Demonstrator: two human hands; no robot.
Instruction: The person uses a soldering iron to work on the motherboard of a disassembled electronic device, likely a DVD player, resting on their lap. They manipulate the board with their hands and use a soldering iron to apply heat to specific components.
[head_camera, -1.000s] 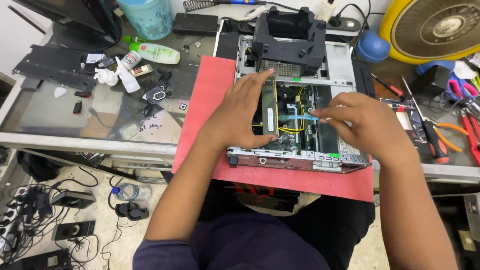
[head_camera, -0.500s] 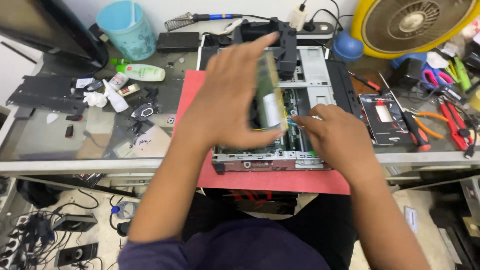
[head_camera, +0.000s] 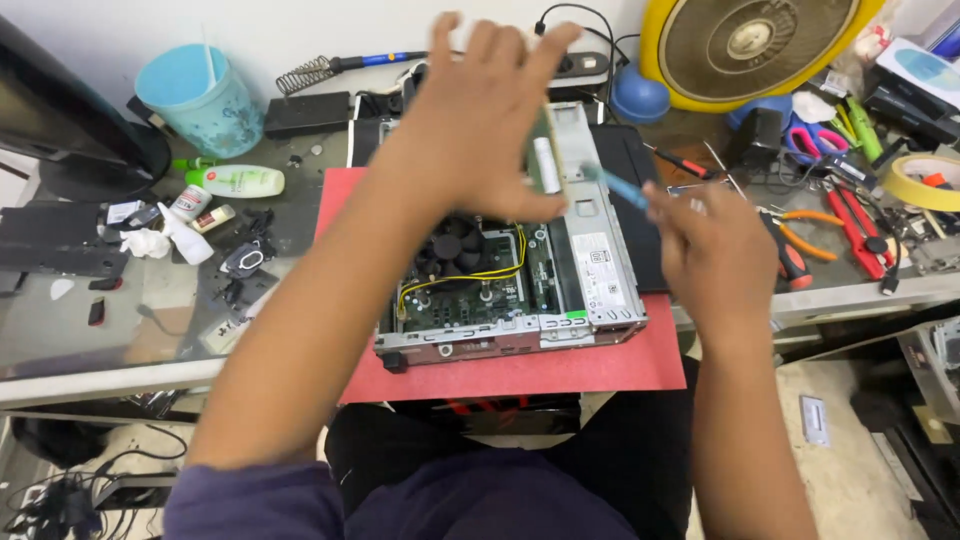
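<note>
My left hand (head_camera: 478, 120) is raised above the open computer case (head_camera: 510, 290) and holds a green memory module (head_camera: 546, 160) upright by its edge. My right hand (head_camera: 712, 245) is to the right of it, gripping a thin blue-handled tool (head_camera: 622, 187) whose tip points at the module. The case lies on a red mat (head_camera: 520, 375), with its black fan, green board and yellow wires showing below my hands.
A blue cup (head_camera: 200, 100), white bottles (head_camera: 235, 180) and small parts lie on the left of the glass table. A yellow fan (head_camera: 750, 45) stands at the back right. Pliers and screwdrivers (head_camera: 830, 225) and a tape roll (head_camera: 925, 180) lie on the right.
My left hand has lifted the memory module out of the case and up toward the camera. My right hand has risen from the case and now holds the blue tool at the module.
</note>
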